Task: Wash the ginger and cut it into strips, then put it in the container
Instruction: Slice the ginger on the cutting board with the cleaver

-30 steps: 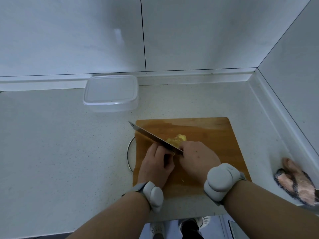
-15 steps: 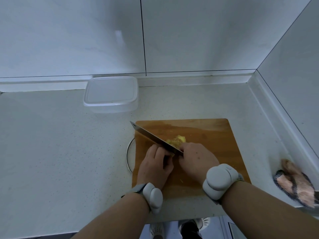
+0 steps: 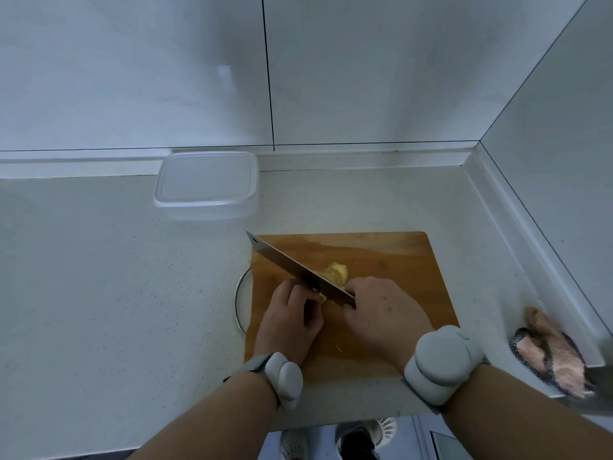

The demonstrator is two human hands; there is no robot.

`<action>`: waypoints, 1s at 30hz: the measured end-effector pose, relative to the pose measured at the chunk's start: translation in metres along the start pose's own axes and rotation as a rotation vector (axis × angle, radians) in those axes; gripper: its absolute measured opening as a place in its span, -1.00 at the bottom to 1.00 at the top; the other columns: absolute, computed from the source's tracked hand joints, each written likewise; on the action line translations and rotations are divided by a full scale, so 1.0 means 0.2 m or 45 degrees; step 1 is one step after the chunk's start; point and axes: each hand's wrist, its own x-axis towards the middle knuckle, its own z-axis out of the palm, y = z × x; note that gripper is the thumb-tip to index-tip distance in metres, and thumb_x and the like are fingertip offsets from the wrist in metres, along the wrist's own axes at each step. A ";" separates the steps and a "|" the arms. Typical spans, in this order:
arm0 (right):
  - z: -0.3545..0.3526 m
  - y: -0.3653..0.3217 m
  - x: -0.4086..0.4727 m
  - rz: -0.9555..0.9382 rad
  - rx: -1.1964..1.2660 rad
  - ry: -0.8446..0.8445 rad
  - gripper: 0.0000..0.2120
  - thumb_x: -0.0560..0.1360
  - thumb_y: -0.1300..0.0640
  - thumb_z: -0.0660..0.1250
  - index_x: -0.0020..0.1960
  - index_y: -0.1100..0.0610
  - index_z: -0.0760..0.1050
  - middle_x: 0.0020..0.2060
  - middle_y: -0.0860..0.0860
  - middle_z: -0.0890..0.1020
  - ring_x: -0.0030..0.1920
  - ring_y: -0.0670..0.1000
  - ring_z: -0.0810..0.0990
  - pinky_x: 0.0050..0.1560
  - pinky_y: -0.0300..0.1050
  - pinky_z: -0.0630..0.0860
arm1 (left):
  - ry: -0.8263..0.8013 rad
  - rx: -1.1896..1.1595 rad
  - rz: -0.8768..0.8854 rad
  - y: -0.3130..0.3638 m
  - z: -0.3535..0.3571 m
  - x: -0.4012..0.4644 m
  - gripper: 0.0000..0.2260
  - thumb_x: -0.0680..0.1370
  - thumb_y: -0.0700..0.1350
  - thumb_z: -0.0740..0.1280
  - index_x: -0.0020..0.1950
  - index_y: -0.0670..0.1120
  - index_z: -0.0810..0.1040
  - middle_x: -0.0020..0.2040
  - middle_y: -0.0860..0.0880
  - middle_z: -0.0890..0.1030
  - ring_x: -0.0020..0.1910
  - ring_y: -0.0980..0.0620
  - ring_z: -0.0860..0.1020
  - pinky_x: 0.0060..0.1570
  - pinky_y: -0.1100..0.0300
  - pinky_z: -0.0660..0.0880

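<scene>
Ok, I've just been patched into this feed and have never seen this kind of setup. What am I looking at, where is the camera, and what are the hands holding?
There is no machine here: a person works with two bare hands, each wrist wearing a grey band. The one picture comes from a camera on the person's head, looking forward and down at a pale kitchen counter in a corner of white walls.

On the counter lies a wooden cutting board. The right hand grips the handle of a broad knife, its blade slanting across the board. The left hand, fingers curled, holds down the yellow ginger beside the blade; most of what it holds is hidden.

Behind the board, against the wall, stands a clear plastic container with its lid on. A pink and grey cloth lies at the far right.
</scene>
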 end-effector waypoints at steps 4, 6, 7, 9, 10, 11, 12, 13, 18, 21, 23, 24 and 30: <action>0.01 0.00 0.00 0.015 -0.012 -0.013 -0.83 0.60 0.12 0.20 0.09 0.03 0.55 -0.22 -0.03 0.60 -0.24 0.00 0.61 -0.13 -0.05 0.64 | -0.010 0.002 -0.003 0.00 0.00 0.00 -0.83 0.39 -0.23 0.47 -0.08 -0.12 0.54 -0.08 -0.03 0.53 -0.15 0.01 0.53 -0.21 0.26 0.51; 0.02 -0.01 0.01 0.019 -0.028 -0.020 -0.84 0.60 0.12 0.20 0.07 0.04 0.55 -0.22 -0.02 0.59 -0.24 0.01 0.60 -0.14 -0.07 0.63 | -0.012 0.010 0.000 -0.01 0.00 0.00 -0.81 0.38 -0.24 0.48 -0.07 -0.12 0.54 -0.07 -0.03 0.53 -0.14 0.02 0.52 -0.21 0.27 0.50; 0.02 -0.01 0.02 0.021 -0.035 -0.021 -0.85 0.60 0.13 0.20 0.05 0.04 0.54 -0.22 -0.01 0.59 -0.24 0.01 0.60 -0.15 -0.07 0.63 | -0.010 0.008 0.004 -0.01 0.00 0.00 -0.81 0.38 -0.23 0.48 -0.07 -0.11 0.54 -0.07 -0.03 0.53 -0.14 0.02 0.52 -0.20 0.27 0.50; 0.04 -0.02 0.04 0.027 -0.054 -0.024 -0.86 0.59 0.13 0.20 0.01 0.06 0.54 -0.22 0.00 0.59 -0.24 0.03 0.60 -0.14 -0.05 0.63 | -0.006 -0.003 0.010 -0.01 0.00 0.00 -0.84 0.40 -0.21 0.45 -0.07 -0.12 0.55 -0.08 -0.03 0.52 -0.15 0.03 0.52 -0.20 0.28 0.50; 0.05 -0.02 0.04 0.032 -0.062 -0.030 -0.87 0.59 0.14 0.20 0.01 0.07 0.54 -0.22 0.01 0.60 -0.24 0.04 0.61 -0.13 -0.03 0.64 | -0.001 -0.006 0.013 -0.01 0.00 0.00 -0.86 0.40 -0.19 0.43 -0.08 -0.12 0.54 -0.08 -0.03 0.52 -0.16 0.04 0.51 -0.20 0.30 0.48; 0.05 -0.01 0.05 0.035 -0.064 -0.043 -0.86 0.59 0.14 0.20 0.02 0.07 0.54 -0.22 0.02 0.60 -0.23 0.05 0.61 -0.12 -0.02 0.64 | 0.004 -0.009 0.019 -0.01 0.00 0.00 -0.87 0.41 -0.18 0.41 -0.08 -0.11 0.53 -0.09 -0.02 0.51 -0.16 0.05 0.49 -0.20 0.33 0.46; 0.06 -0.01 0.06 0.034 -0.059 -0.057 -0.86 0.59 0.14 0.21 0.03 0.07 0.54 -0.22 0.02 0.60 -0.23 0.05 0.62 -0.12 -0.02 0.64 | 0.007 -0.012 0.024 -0.01 0.00 0.00 -0.88 0.42 -0.17 0.39 -0.08 -0.10 0.52 -0.09 -0.01 0.50 -0.17 0.07 0.48 -0.18 0.37 0.43; 0.06 0.00 0.06 0.033 -0.051 -0.065 -0.86 0.59 0.14 0.21 0.04 0.06 0.55 -0.22 0.01 0.60 -0.23 0.05 0.62 -0.12 -0.02 0.64 | 0.008 -0.016 0.028 -0.01 0.00 0.00 -0.89 0.43 -0.16 0.37 -0.08 -0.09 0.50 -0.09 -0.01 0.49 -0.16 0.08 0.47 -0.17 0.40 0.39; 0.05 -0.01 0.08 0.012 -0.055 -0.066 -0.87 0.59 0.12 0.21 -0.01 0.05 0.54 -0.25 0.00 0.60 -0.26 0.04 0.62 -0.16 -0.02 0.65 | -0.001 -0.011 0.006 -0.02 0.01 -0.01 -0.91 0.45 -0.11 0.33 -0.08 -0.09 0.51 -0.09 0.00 0.50 -0.13 0.09 0.46 -0.15 0.41 0.38; 0.04 -0.02 0.09 0.001 -0.060 -0.079 -0.87 0.59 0.13 0.21 -0.03 0.06 0.53 -0.25 0.01 0.59 -0.24 0.05 0.62 -0.15 -0.04 0.65 | -0.005 -0.014 -0.009 -0.02 0.01 -0.01 -0.89 0.47 -0.06 0.29 -0.07 -0.07 0.51 -0.08 0.00 0.50 -0.13 0.08 0.47 -0.17 0.39 0.40; 0.03 -0.02 0.08 -0.005 -0.045 -0.086 -0.89 0.59 0.11 0.22 -0.05 0.05 0.51 -0.24 -0.01 0.58 -0.24 0.03 0.61 -0.13 -0.06 0.64 | -0.011 -0.020 -0.023 -0.02 0.01 -0.01 -0.89 0.47 -0.04 0.28 -0.06 -0.04 0.48 -0.08 0.01 0.50 -0.13 0.08 0.47 -0.20 0.38 0.41; 0.02 -0.02 0.08 -0.004 -0.040 -0.087 -0.89 0.59 0.11 0.22 -0.04 0.04 0.51 -0.24 -0.02 0.58 -0.24 0.02 0.60 -0.12 -0.07 0.64 | -0.014 -0.020 -0.027 -0.02 0.01 -0.01 -0.89 0.47 -0.03 0.27 -0.05 -0.03 0.47 -0.08 0.01 0.51 -0.14 0.08 0.48 -0.21 0.37 0.41; -0.01 -0.03 0.02 -0.024 -0.044 -0.051 -0.87 0.59 0.09 0.22 0.03 0.02 0.54 -0.22 -0.03 0.58 -0.24 0.00 0.59 -0.15 -0.08 0.63 | -0.016 -0.043 -0.053 -0.01 0.00 -0.01 -0.89 0.45 -0.06 0.31 -0.06 -0.05 0.51 -0.08 0.00 0.52 -0.11 0.07 0.49 -0.18 0.39 0.39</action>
